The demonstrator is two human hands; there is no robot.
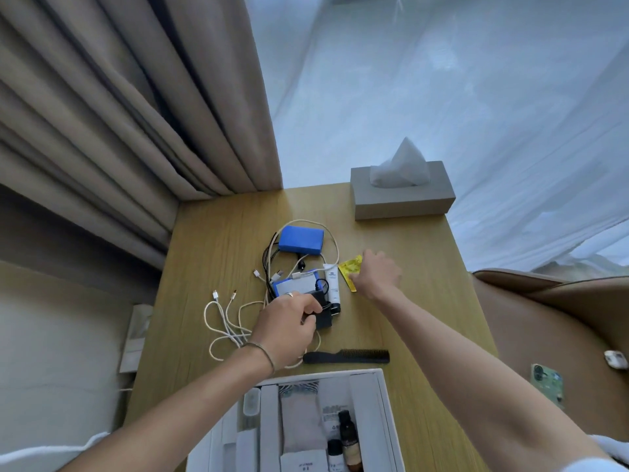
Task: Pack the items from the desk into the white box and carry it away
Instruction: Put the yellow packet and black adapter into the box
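Mid-gathering: the left hand [286, 327] curled round a black charger [321, 310], the right hand [376, 274] seemingly pinched a yellow packet [349, 269] on the surface [218, 253]; next, both go into the white box [383, 400]

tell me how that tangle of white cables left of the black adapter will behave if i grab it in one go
The white cables lie in loose loops, so they will probably flop and trail rather than lift as one piece. They seem threaded among the blue pack and the black adapter held by the left hand, so they may drag those along.

White box [386, 413] open, partly packed; cables [226, 321] tangled.
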